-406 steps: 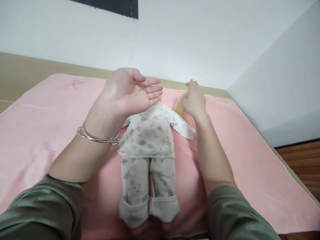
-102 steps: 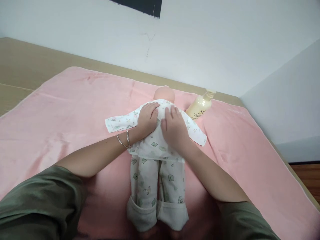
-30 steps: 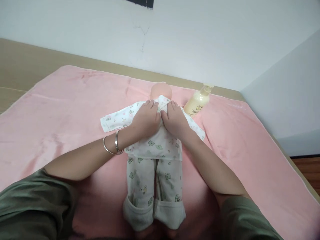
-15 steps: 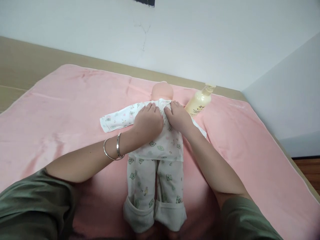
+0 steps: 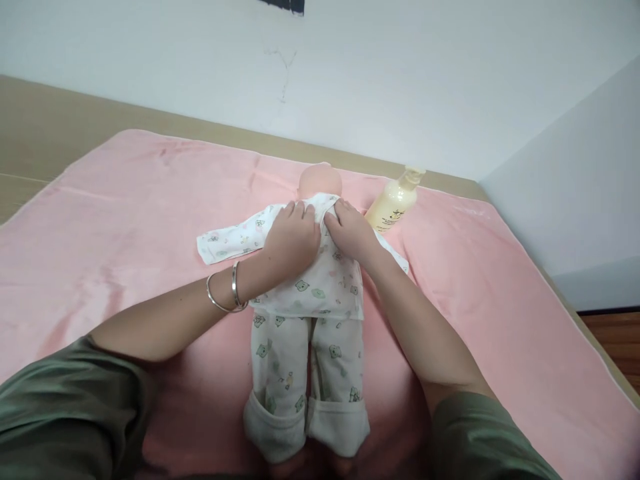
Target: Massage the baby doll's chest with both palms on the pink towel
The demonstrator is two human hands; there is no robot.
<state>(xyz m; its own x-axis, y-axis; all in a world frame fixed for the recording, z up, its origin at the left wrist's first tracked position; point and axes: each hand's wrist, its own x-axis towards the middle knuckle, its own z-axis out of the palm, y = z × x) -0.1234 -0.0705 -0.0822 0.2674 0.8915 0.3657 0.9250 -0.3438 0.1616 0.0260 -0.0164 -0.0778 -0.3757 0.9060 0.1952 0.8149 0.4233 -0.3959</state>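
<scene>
A baby doll lies on its back in a white printed shirt [image 5: 330, 287] and matching trousers [image 5: 280, 360] with rolled-up cuffs. Its bare head [image 5: 320, 181] points away from me, and its face cannot be made out. My left hand [image 5: 294, 235], fingers laid out over the cloth, rests on the left side of the shirt's chest. On the opposite side, near the collar, my right hand [image 5: 351, 230] touches the shirt, its thumb apart from the fingers. Both hands partly cover the chest. No held fold of cloth shows in either hand.
A pump bottle [image 5: 395, 203] of pale yellow liquid leans beside the doll's sleeve, just past my right hand. Beneath everything spreads a pink blanket [image 5: 500, 320]. A wooden ledge [image 5: 210, 127] and a white wall [image 5: 380, 80] bound the far side.
The whole view has shifted slightly, so everything sits a little further left. My hands remain on the shirt's chest with almost the same pose.
</scene>
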